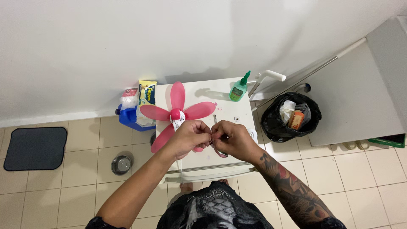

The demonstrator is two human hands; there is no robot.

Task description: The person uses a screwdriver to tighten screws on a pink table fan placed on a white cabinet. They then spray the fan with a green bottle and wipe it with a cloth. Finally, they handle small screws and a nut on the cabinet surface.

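The small white table carries a pink fan-blade assembly, lying flat at about 10 o'clock of the hands. Looks like a fiddly small-part step: left hand and right hand meet fingertip to fingertip, both pinched on something tiny, too small to identify. Next probably needs steady fingers. At 2 o'clock, the black-lined trash bin holds crumpled paper and an orange carton; the green squeeze bottle stands upright.
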